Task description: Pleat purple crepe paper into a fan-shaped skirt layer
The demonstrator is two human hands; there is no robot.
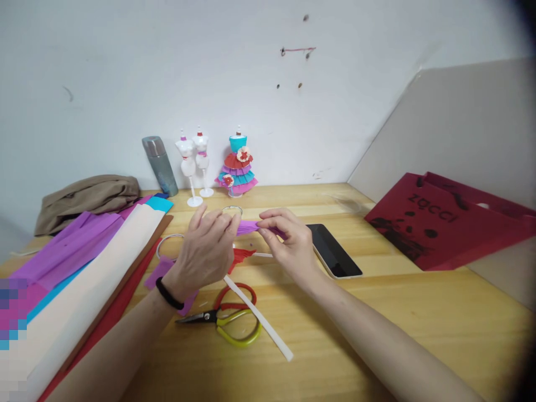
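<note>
Between my two hands stretches a pleated strip of purple crepe paper (248, 227). My left hand (207, 245) closes over its left end, so that part is hidden. At the other end, my right hand (288, 243) pinches the gathered paper between thumb and fingers. Below the hands lie a red crepe paper piece (240, 256) and a narrow white strip (266, 324). Scissors (215, 317) with one red and one yellow-green handle loop rest under the strip. Purple paper scraps (159, 272) are partly covered by my left wrist.
Coloured paper sheets (96, 268) and a brown cloth (87, 201) occupy the left. Along the wall stand a flask (161, 167), two white mannequins (188, 162) and a mannequin in a ruffled paper dress (238, 176). A phone (337, 254) and a red bag (439, 229) are right.
</note>
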